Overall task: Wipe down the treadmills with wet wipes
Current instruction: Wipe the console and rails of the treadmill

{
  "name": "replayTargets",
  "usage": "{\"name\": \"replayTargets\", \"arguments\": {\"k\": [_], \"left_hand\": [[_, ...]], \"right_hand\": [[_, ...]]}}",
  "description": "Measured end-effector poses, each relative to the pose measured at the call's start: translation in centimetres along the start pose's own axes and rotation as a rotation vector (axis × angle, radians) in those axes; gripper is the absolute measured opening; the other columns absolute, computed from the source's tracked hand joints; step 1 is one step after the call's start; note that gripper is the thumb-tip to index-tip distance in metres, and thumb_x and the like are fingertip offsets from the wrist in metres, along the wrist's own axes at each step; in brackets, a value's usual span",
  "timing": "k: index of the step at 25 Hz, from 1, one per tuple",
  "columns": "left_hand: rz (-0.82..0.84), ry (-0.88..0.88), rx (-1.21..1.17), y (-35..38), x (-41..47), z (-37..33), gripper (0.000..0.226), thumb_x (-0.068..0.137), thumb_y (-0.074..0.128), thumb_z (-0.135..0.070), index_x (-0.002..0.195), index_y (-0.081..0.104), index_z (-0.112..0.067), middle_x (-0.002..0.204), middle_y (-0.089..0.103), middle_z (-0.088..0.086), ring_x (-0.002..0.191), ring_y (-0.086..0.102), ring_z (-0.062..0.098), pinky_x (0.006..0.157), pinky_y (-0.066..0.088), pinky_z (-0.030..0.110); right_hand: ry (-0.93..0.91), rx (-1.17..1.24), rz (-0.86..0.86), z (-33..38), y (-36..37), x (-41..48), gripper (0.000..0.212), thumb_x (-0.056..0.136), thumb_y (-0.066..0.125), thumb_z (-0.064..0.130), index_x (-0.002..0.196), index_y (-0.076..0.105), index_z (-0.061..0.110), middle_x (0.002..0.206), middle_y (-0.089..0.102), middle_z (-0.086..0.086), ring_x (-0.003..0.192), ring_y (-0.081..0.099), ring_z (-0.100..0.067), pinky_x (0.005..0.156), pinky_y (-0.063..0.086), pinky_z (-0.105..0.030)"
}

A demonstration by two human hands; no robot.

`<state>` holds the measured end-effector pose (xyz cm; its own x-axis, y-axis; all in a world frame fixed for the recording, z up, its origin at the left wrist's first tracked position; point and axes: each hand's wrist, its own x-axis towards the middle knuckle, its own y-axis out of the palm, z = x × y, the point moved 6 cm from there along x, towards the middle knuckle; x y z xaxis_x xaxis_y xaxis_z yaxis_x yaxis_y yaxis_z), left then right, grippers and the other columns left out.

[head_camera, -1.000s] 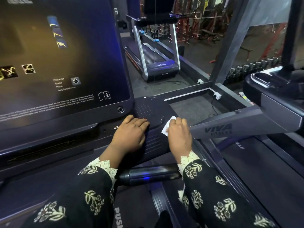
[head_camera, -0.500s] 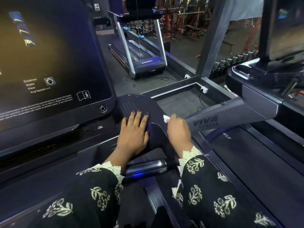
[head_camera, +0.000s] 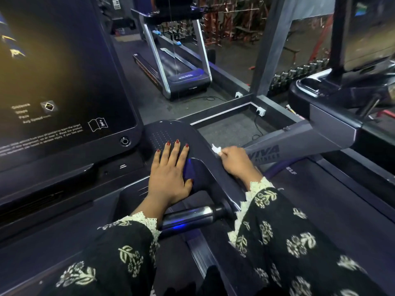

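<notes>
Your left hand [head_camera: 168, 178] lies flat, fingers straight, on the treadmill console [head_camera: 171, 133] to brace you; your right hand [head_camera: 237, 162] pinches the wet wipe [head_camera: 216, 149] against its edge to wipe.

Dim gym — dark floor [head_camera: 188, 107], a grey steel column [head_camera: 271, 50], red racks [head_camera: 235, 18] behind, a dumbbell row [head_camera: 299, 72] low at right.

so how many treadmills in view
3: the near treadmill with the big screen, a second treadmill close on its right, a third treadmill across the floor ahead. More may be hidden.
</notes>
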<state>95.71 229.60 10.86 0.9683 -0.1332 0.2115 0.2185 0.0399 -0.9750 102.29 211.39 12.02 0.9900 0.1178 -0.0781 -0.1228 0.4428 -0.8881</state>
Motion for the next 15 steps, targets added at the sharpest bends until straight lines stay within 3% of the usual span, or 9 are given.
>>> {"name": "replayTargets", "arguments": {"k": [3,4,6,8,11,13,15], "left_hand": [[-0.013,0.007,0.014,0.0,0.1,0.0,0.097,0.067,0.049,-0.057,0.153,0.024,-0.019,0.158,0.022,0.009,0.145,0.020,0.032,0.115,0.017,0.050],[-0.014,0.007,0.019,0.0,0.1,0.0,0.097,0.067,0.049,-0.058,0.153,0.024,-0.019,0.159,0.022,0.008,0.145,0.020,0.032,0.115,0.016,0.050],[-0.011,0.008,0.026,0.0,0.0,0.0,0.098,0.068,0.048,-0.059,0.153,0.021,-0.020,0.160,0.019,0.007,0.146,0.017,0.031,0.116,0.013,0.049],[-0.010,0.010,0.030,0.0,0.1,0.1,0.098,0.068,0.047,-0.059,0.154,0.019,-0.021,0.160,0.016,0.006,0.147,0.014,0.031,0.116,0.010,0.048],[-0.020,0.003,0.035,0.0,0.1,0.2,0.099,0.065,0.050,-0.058,0.153,0.022,-0.021,0.159,0.020,0.007,0.146,0.018,0.031,0.115,0.013,0.048],[-0.015,0.003,0.036,0.1,0.1,0.1,0.100,0.064,0.051,-0.057,0.153,0.024,-0.021,0.159,0.022,0.007,0.146,0.020,0.031,0.115,0.013,0.048],[-0.007,0.004,0.028,0.0,0.1,0.1,0.099,0.064,0.050,-0.057,0.153,0.024,-0.021,0.159,0.022,0.007,0.146,0.020,0.031,0.116,0.014,0.048]], "right_hand": [[-0.066,0.158,-0.105,0.7,0.2,1.7,0.022,0.095,0.054,0.017,0.083,0.070,0.007,0.093,0.070,-0.018,0.086,0.059,-0.031,0.066,0.030,-0.027],[-0.090,0.213,-0.161,0.6,-0.1,1.2,0.017,0.093,0.057,0.016,0.093,0.074,0.015,0.095,0.072,-0.012,0.086,0.062,-0.026,0.066,0.033,-0.023],[-0.189,0.266,-0.246,0.1,-0.7,-1.2,0.036,0.087,0.060,0.006,0.113,0.071,0.029,0.099,0.074,-0.004,0.088,0.065,-0.016,0.071,0.040,-0.017],[-0.289,0.233,-0.285,-1.3,-0.9,-4.5,0.049,0.081,0.060,-0.004,0.116,0.068,0.028,0.091,0.074,-0.010,0.080,0.068,-0.021,0.072,0.042,-0.018],[-0.319,0.164,-0.343,-3.1,-1.3,-7.1,0.045,0.077,0.062,-0.005,0.113,0.071,0.021,0.076,0.070,-0.014,0.068,0.067,-0.028,0.068,0.042,-0.024],[-0.303,0.240,-0.281,-2.8,-0.9,-5.8,0.039,0.080,0.059,-0.006,0.110,0.072,0.016,0.092,0.073,-0.012,0.085,0.069,-0.027,0.078,0.044,-0.021],[-0.239,0.325,-0.186,-2.1,-0.2,-3.7,0.041,0.086,0.057,0.000,0.114,0.070,0.027,0.110,0.071,-0.001,0.103,0.066,-0.020,0.091,0.047,-0.023]]}}
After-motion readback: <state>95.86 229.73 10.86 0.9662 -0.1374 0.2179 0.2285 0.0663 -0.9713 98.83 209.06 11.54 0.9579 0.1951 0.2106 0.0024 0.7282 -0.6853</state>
